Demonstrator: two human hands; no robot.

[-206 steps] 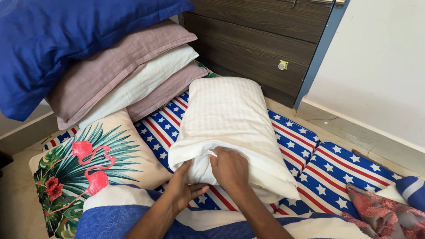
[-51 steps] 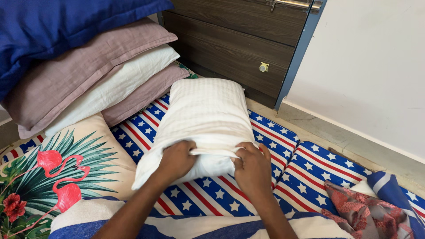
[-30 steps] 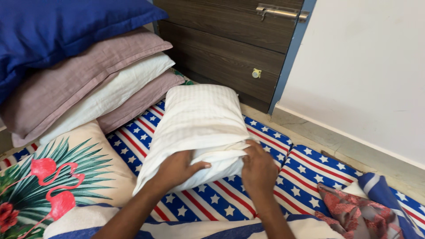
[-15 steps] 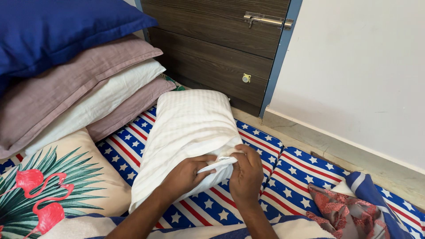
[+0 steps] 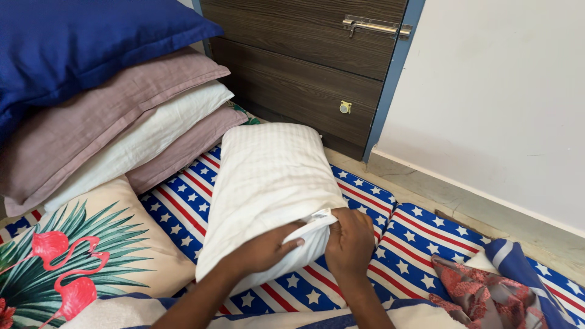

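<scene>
A cream striped pillow (image 5: pixel 268 170) in its cover lies on a mat with red stripes and white stars on blue (image 5: pixel 420 237). My left hand (image 5: pixel 265 250) presses flat against the pillow's near open end, fingers reaching into the fold of the cover. Just to its right, my right hand (image 5: pixel 350 240) pinches the edge of the cream cover (image 5: pixel 317 217) where a small label sticks out. Both forearms come up from the bottom of the view.
A stack of pillows rises at the left: blue (image 5: pixel 79 42) on top, mauve (image 5: pixel 103 116), white (image 5: pixel 134 146), mauve below. A flamingo-print cushion (image 5: pixel 79 256) lies at lower left. A dark wooden door (image 5: pixel 304 55) stands behind, a white wall (image 5: pixel 499 91) at right. Red patterned cloth (image 5: pixel 481 292) lies at lower right.
My hands have shifted from gripping both sides of the pillow's near end to working the cover's edge at its right corner. The view has tilted slightly.
</scene>
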